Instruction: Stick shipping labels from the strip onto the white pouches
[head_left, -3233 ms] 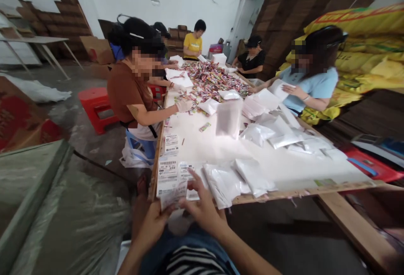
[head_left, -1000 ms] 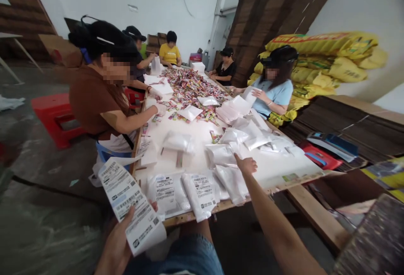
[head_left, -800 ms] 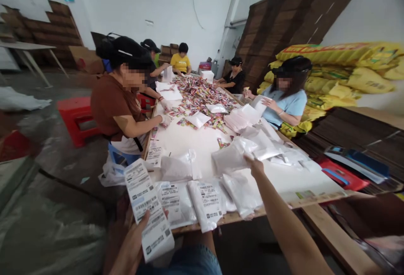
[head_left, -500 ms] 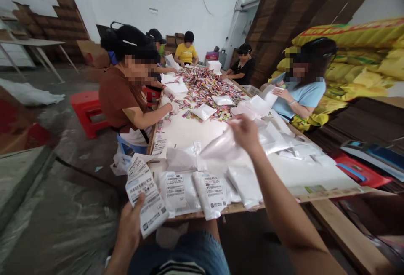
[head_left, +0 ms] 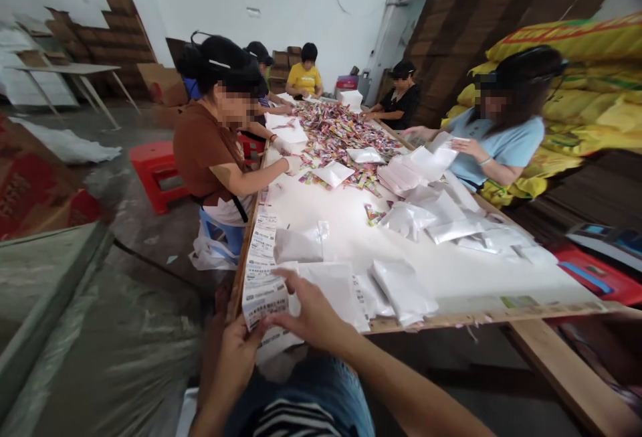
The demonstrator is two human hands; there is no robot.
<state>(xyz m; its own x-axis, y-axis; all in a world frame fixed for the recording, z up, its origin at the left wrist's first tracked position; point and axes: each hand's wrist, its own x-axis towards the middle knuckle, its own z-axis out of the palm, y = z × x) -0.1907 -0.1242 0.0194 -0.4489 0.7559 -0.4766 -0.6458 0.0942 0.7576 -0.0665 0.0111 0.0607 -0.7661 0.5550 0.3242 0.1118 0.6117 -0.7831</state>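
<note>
At the table's near left corner, my left hand [head_left: 235, 353] is closed on a strip of printed shipping labels [head_left: 265, 300]. The strip runs back along the left table edge. My right hand [head_left: 313, 313] meets it there, its thumb and forefinger closed on the labels' right side. Beside my right hand a white packet [head_left: 334, 284] lies flat at the front edge, partly hidden by the hand. Another plump white packet [head_left: 402, 290] sits to its right. Behind the labels rests a translucent packet [head_left: 299, 244].
Small colourful sachets [head_left: 346, 126] are heaped on the far table. White packets [head_left: 446, 213] pile up at the right. Co-workers sit around, one in a brown shirt [head_left: 203, 149] at left, one in light blue [head_left: 511, 142] at right. A red stool [head_left: 155, 172] stands left.
My right hand has come from mid-table, where it held a white packet, down left to the label strip. A white packet now lies before me over the labelled packets. My view has shifted slightly.
</note>
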